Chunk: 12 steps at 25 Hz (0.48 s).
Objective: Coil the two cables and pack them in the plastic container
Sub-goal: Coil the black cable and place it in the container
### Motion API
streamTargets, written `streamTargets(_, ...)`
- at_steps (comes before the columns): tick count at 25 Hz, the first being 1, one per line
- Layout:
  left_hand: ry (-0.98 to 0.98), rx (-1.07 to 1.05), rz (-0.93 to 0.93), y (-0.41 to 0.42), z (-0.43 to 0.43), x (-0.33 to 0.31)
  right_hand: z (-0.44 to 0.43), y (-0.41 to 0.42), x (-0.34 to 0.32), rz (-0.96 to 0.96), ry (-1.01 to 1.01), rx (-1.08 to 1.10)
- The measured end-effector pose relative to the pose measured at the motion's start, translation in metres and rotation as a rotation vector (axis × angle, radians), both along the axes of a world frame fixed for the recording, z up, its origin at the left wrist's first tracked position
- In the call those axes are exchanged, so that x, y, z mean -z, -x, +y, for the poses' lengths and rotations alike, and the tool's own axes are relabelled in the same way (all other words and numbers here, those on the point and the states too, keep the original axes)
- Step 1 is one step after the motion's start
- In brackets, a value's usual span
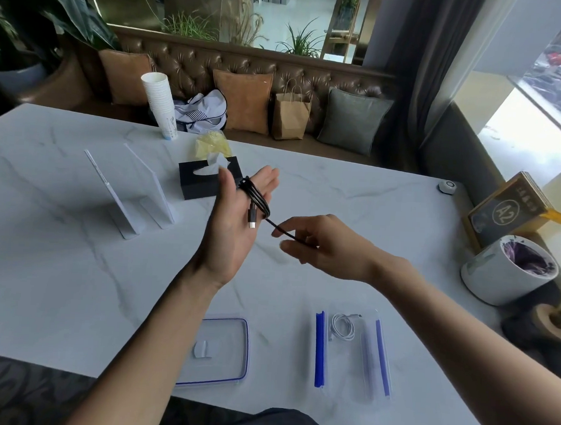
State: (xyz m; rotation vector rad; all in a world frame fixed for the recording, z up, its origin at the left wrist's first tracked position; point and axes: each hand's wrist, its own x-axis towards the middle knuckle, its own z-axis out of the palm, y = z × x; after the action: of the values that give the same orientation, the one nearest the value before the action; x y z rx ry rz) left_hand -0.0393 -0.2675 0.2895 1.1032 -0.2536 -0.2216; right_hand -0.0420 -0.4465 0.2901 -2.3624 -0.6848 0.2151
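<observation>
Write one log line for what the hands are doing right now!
left hand: black cable looped round fingers | right hand: pinching its free end | white cable: coiled in plastic container | lid: off

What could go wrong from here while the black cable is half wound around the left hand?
1. The black cable is looped loosely over the open left hand; its loops could slide off and unravel.
2. The right hand pinches only the tail, so a slip may lose tension.
3. The white cable lies loosely coiled in the container; dropping the black coil in might disturb it.
</observation>
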Motion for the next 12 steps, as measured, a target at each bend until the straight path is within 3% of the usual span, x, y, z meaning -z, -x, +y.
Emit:
streamTargets(5, -0.359, 0.028, -0.005, -0.01, 0.01, 0.015, -0.007, -0.005, -0.023, -0.225, 0.154, -0.075)
streamTargets(12, -0.492, 0.226, -0.002, 0.001, 0.009, 0.006, -0.002, -0.005, -0.053, -0.21, -0.101, -0.07)
